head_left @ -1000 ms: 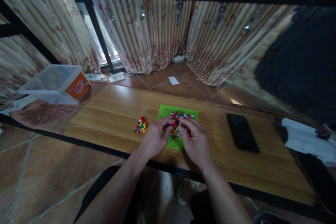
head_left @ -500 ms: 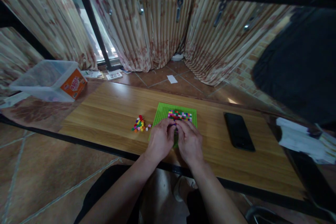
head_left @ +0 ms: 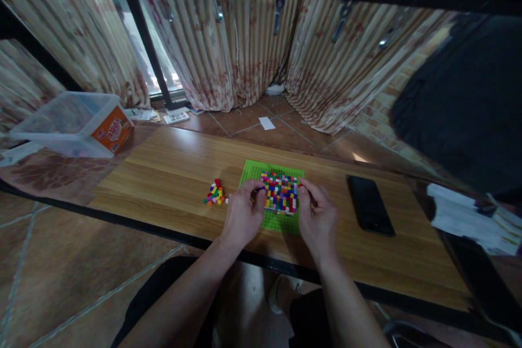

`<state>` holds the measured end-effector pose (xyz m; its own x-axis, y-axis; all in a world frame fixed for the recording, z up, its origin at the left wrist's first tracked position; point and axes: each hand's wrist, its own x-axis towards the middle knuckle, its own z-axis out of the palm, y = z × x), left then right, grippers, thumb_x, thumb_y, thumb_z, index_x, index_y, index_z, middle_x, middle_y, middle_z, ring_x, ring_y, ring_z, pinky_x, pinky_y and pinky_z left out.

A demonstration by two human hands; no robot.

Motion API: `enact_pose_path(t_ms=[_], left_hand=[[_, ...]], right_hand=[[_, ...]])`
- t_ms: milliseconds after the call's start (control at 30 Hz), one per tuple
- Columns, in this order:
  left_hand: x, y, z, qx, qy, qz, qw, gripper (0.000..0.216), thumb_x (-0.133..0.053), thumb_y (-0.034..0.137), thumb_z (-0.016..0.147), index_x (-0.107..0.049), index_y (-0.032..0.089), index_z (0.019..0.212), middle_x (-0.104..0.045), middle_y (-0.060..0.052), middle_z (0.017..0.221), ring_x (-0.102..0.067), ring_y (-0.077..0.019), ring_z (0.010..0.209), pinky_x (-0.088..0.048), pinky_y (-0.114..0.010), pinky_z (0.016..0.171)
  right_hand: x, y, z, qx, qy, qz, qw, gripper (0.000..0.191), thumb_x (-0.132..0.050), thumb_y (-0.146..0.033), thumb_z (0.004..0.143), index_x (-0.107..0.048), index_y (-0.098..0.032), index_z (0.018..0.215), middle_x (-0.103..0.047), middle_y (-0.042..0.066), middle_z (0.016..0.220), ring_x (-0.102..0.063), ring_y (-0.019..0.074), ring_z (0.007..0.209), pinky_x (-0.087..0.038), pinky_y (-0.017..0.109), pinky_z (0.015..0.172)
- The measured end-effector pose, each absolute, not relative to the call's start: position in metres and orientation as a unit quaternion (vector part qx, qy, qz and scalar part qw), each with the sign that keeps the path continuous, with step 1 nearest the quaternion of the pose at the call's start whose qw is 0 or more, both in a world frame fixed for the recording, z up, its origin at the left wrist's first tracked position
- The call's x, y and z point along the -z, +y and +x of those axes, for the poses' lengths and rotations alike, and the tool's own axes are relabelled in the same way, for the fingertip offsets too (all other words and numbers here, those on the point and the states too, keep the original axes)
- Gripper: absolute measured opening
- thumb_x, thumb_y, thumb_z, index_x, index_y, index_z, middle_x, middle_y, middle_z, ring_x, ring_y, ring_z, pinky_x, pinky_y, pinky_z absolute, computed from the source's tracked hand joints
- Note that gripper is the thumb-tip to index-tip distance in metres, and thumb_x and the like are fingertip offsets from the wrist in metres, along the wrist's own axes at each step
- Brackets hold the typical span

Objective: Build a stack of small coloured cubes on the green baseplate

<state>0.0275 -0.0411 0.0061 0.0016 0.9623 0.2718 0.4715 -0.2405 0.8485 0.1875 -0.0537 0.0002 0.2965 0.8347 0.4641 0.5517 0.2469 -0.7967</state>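
A green baseplate [head_left: 281, 224] lies on the wooden table, bearing a block of many small multicoloured building bricks [head_left: 281, 193]. At that block's left side, my left hand [head_left: 244, 212] is closed in a pinch, with a small dark blue brick [head_left: 261, 189] showing at its fingertips. My right hand [head_left: 319, 217] is beside the right edge of the plate, thumb and finger pinched around a small red brick [head_left: 300, 185]. Loose bricks [head_left: 215, 192] in mixed colours form a small pile left of the plate.
A black phone [head_left: 370, 205] lies on the table [head_left: 163, 185] to the right. Beyond the table's left end stands a clear plastic bin [head_left: 69, 125] with an orange label. White papers [head_left: 468, 217] lie past the right end. A dark-clothed person [head_left: 468, 103] is at the upper right.
My hands were together over the front of the brick block. They have moved apart, left and right, uncovering the block, and a red brick now shows in the right fingers.
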Motion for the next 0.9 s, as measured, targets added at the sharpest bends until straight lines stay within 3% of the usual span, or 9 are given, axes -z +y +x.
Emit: enact_pose_path(t_ms=[200, 367, 633, 900], left_hand=[[-0.003, -0.038, 0.027, -0.466, 0.548, 0.622, 0.309, 0.019, -0.052, 0.018, 0.089, -0.066, 0.019, 0.102, -0.073, -0.006, 0.1, -0.069, -0.0188, 0.09, -0.053, -0.032, 0.081], [-0.004, -0.039, 0.028, -0.463, 0.544, 0.627, 0.311, 0.02, -0.051, 0.017, 0.089, -0.067, 0.018, 0.101, -0.073, -0.007, 0.102, -0.069, -0.0199, 0.094, -0.053, -0.034, 0.085], [-0.005, -0.04, 0.028, -0.426, 0.51, 0.649, 0.371, 0.02, -0.05, 0.019, 0.088, -0.068, 0.019, 0.099, -0.074, -0.003, 0.093, -0.068, -0.0169, 0.084, -0.052, -0.029, 0.079], [-0.005, -0.04, 0.026, -0.407, 0.517, 0.658, 0.366, 0.02, -0.051, 0.019, 0.088, -0.069, 0.018, 0.098, -0.073, -0.002, 0.089, -0.066, -0.0156, 0.077, -0.05, -0.027, 0.072]], right_hand=[[0.002, -0.055, 0.189, -0.139, -0.619, -0.597, 0.491, 0.026, -0.048, -0.032, 0.096, -0.069, -0.022, 0.106, -0.072, 0.007, 0.102, -0.068, 0.0213, 0.093, -0.051, 0.036, 0.084], [0.006, -0.053, 0.182, -0.079, -0.675, -0.581, 0.448, 0.02, -0.051, -0.026, 0.095, -0.071, -0.022, 0.099, -0.071, 0.007, 0.097, -0.063, 0.0224, 0.093, -0.049, 0.038, 0.085], [0.016, -0.047, 0.176, -0.039, -0.678, -0.589, 0.438, 0.017, -0.058, -0.022, 0.091, -0.074, -0.023, 0.092, -0.062, 0.009, 0.117, -0.053, 0.0256, 0.11, -0.045, 0.044, 0.093], [0.016, -0.049, 0.183, -0.069, -0.654, -0.6, 0.455, 0.016, -0.058, -0.019, 0.088, -0.073, -0.024, 0.09, -0.063, 0.009, 0.114, -0.055, 0.0245, 0.11, -0.043, 0.045, 0.096]])
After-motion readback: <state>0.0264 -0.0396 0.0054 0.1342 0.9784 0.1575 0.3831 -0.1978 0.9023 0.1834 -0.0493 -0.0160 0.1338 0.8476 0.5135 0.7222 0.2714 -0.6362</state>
